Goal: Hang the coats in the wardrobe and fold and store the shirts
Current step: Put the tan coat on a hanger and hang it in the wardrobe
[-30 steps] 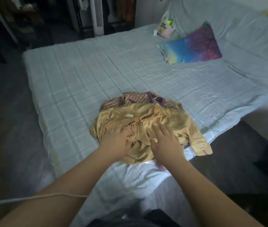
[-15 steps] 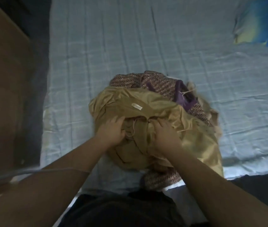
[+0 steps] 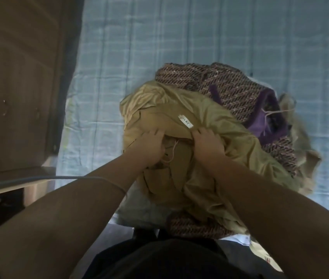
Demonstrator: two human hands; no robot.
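- Gripping the tan shirt with the left hand and the right hand side by side, fingers narrow and curled into bunched cloth just short of the white label.
- Leaving the woven coat just beyond the fingertips and partly under the shirt, both heaped together on the bed near its edge.
- Risking hauling the coat up along with the shirt, the two being tangled, with another woven fold showing on the near side of the fingers, below the wrists.
- Risking dragging the whole heap off the bed, part of it already hanging over the edge behind the fingers, towards the body.
- Possibly snagging the loose thread dangling between the two sets of fingers. Hooking it with one fingertip and pulling would likely be enough to pucker a seam.
- Holding only a crumpled handful near the collar, so risking a lopsided fold. Not being able to tell where the sleeves lie, they being buried under and beside the fingers.
- Possibly catching cloth on the pale cable crossing the left forearm, well behind the fingers, during a high lift.
- Possibly brushing the wooden cupboard, well to the left of the fingers, when swinging the shirt that way.
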